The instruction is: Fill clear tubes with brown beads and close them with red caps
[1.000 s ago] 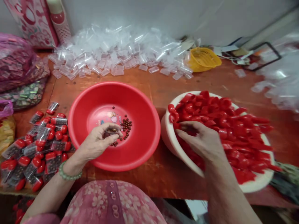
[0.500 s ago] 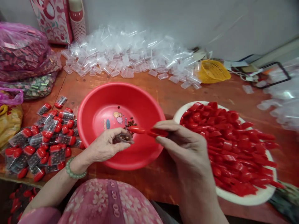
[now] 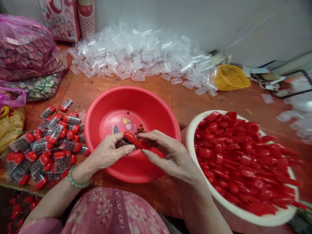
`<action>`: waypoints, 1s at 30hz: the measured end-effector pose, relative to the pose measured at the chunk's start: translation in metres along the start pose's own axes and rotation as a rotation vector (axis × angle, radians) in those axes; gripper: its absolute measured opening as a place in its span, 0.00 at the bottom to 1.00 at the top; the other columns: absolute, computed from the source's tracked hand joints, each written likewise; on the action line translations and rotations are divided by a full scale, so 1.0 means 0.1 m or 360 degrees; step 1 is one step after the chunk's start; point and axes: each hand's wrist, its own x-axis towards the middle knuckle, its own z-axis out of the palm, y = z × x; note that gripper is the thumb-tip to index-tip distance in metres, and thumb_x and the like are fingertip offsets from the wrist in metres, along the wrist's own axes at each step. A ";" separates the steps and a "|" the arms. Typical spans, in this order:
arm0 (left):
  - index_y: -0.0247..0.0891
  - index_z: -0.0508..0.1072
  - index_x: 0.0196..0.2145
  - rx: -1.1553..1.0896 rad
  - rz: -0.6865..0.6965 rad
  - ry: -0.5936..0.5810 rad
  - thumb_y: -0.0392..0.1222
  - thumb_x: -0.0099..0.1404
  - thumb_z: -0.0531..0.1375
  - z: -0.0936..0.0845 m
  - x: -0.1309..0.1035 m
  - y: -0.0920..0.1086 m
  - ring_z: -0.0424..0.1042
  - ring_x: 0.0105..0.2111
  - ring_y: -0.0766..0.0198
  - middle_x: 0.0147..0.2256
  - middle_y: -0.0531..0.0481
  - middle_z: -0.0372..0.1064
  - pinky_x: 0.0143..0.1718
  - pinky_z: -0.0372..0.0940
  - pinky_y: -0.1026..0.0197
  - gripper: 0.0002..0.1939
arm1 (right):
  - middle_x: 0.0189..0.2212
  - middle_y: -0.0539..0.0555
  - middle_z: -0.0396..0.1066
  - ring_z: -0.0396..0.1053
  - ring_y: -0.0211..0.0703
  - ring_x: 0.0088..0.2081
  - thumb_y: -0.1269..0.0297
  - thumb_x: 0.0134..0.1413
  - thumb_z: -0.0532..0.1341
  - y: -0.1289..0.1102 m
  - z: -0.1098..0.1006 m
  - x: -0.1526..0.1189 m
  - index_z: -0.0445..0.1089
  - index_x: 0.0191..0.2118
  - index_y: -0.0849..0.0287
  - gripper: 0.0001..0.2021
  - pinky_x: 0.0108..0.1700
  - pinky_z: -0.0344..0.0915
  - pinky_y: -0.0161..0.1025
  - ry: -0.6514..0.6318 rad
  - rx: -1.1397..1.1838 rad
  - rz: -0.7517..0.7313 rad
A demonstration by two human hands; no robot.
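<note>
Over the red basin (image 3: 131,91), my left hand (image 3: 110,151) pinches a small clear container (image 3: 119,143), partly hidden by the fingers. A red plastic piece (image 3: 130,137) lies against the container's open end. My right hand (image 3: 168,154) holds the far end of that red piece between thumb and fingers, close to my left fingertips. Small dark brown beads (image 3: 140,130) lie at the bottom of the basin below the hands. To the right, a white basin (image 3: 192,139) is heaped with red plastic pieces (image 3: 234,159).
Filled containers with red caps (image 3: 52,139) are piled at the left. Clear cases (image 3: 136,61) form a heap along the wall, beside a yellow basket (image 3: 231,78). Purple bags (image 3: 26,48), a patterned bag (image 3: 60,19) and a bottle holder (image 3: 87,24) stand back left.
My right hand has moved left, bringing the red piece against the container in my left hand. The view has shifted slightly.
</note>
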 end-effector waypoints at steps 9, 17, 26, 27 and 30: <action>0.33 0.75 0.41 0.0081 -0.0018 -0.0001 0.41 0.62 0.62 -0.04 0.01 0.00 0.72 0.37 0.65 0.36 0.48 0.74 0.44 0.65 0.61 0.11 | 0.39 0.53 0.71 0.71 0.40 0.41 0.71 0.62 0.58 -0.04 -0.10 0.05 0.70 0.47 0.54 0.10 0.42 0.69 0.38 0.0054 -0.0234 -0.0032; 0.34 0.75 0.40 0.0316 -0.0007 0.0028 0.38 0.63 0.60 -0.07 0.03 -0.02 0.74 0.40 0.62 0.38 0.47 0.75 0.46 0.66 0.58 0.09 | 0.36 0.53 0.70 0.71 0.38 0.36 0.71 0.63 0.57 -0.19 -0.25 0.13 0.72 0.49 0.51 0.13 0.38 0.70 0.35 -0.0141 -0.0384 -0.0109; 0.34 0.75 0.40 0.0502 -0.0029 0.0030 0.39 0.63 0.60 -0.05 0.03 -0.03 0.72 0.38 0.63 0.36 0.48 0.75 0.43 0.66 0.60 0.09 | 0.34 0.54 0.67 0.68 0.39 0.30 0.66 0.66 0.53 -0.29 -0.43 0.17 0.73 0.50 0.51 0.14 0.31 0.66 0.38 -0.0446 -0.0830 -0.0112; 0.34 0.74 0.40 0.0493 -0.0027 0.0033 0.39 0.63 0.60 -0.05 0.03 -0.04 0.72 0.39 0.63 0.37 0.47 0.75 0.44 0.66 0.60 0.08 | 0.34 0.54 0.67 0.68 0.40 0.31 0.66 0.65 0.53 -0.30 -0.46 0.17 0.73 0.50 0.50 0.14 0.31 0.66 0.39 -0.0442 -0.0864 -0.0124; 0.34 0.74 0.41 0.0462 -0.0029 0.0043 0.37 0.63 0.59 -0.05 0.04 -0.04 0.73 0.40 0.63 0.38 0.47 0.75 0.45 0.66 0.60 0.09 | 0.34 0.54 0.68 0.69 0.40 0.32 0.66 0.65 0.54 -0.30 -0.49 0.20 0.72 0.51 0.48 0.14 0.32 0.67 0.38 -0.0339 -0.0828 -0.0177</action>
